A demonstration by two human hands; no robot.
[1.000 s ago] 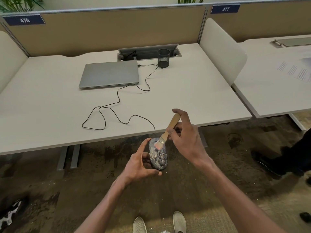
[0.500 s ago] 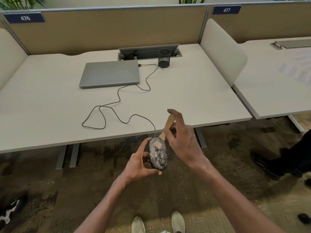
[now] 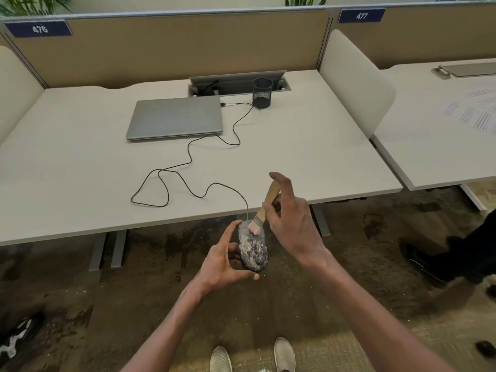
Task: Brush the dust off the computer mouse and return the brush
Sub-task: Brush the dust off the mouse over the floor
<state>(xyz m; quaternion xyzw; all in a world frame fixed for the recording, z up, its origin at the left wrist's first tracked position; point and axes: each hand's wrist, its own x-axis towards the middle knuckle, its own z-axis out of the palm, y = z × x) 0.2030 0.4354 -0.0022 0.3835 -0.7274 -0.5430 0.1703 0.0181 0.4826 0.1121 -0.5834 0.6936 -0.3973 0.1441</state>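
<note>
Left fingers [image 3: 243,276] clasp the mouse [image 3: 252,249], lengthwise toward the desk [image 3: 80,183]; right fingers [image 3: 268,213] pinch the brush [image 3: 264,208].

A dark blue plate [image 3: 39,29] is showing "476" in white on the top rail of the left partition [image 3: 171,47]. A second blue plate [image 3: 361,16] is reading "477" on the neighbouring partition (the printed sheets [image 3: 475,114] at far right are too blurred to read).

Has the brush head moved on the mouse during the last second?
Yes. The brush bristles have slid up the mouse, toward its cable end and the desk edge. The left hand holds the mouse.
</note>
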